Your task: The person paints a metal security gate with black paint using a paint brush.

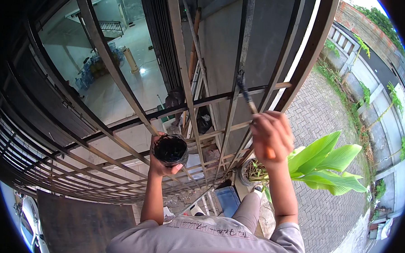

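Grey sleeves lie nearest the lens, and both forearms rise from them toward a metal grille. Right hand has its grip closed around a paintbrush with an orange handle; the dark bristle tip points up and left from that grip and touches a vertical bar of the grille. Left hand has its grip wrapped from below around a small pot of black paint, held just in front of the lower bars. Right of and below the brush grip stands a potted plant with broad green leaves, and beyond it lies a brick-paved yard.
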Tool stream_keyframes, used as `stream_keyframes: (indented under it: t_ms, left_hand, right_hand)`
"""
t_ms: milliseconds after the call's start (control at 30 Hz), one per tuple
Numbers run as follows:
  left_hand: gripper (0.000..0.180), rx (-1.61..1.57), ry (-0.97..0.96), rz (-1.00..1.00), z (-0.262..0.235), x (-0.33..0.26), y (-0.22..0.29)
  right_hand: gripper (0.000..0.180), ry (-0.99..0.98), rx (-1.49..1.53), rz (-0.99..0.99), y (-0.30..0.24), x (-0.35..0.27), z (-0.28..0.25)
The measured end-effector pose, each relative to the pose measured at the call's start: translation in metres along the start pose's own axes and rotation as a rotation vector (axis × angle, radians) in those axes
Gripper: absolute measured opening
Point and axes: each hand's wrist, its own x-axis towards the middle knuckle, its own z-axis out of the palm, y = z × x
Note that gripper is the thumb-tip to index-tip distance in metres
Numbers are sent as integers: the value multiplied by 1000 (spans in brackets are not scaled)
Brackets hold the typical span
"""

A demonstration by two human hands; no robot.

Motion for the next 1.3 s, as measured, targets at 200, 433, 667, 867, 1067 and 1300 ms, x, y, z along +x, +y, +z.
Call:
stream_keyframes:
  t_ms: [200,433,667,867,1067,1300]
  left_hand:
    - [98,-63,-2,-39,4,2,6]
    - [98,-48,8,21,2,2,-1]
    - [99,-88,-6,-14,4,1,6]
    - [98,-85,-7,-4,4,2,7]
    - [97,-82,1,4,2,1,1]
    - [94,-89,11,-27,3,0,4]
  right_hand:
    - [32,-162,55,0,-8,-8,-7]
    - [32,-196,58,7,-9,-13,-1]
    - [29,-15,69,56,-2,-9,0]
    - [29,-93,112,128,-11,-7,-9]
    - [28,-148,117,148,-10,-20,3]
    - [26,-40,110,171,-11,-16,1]
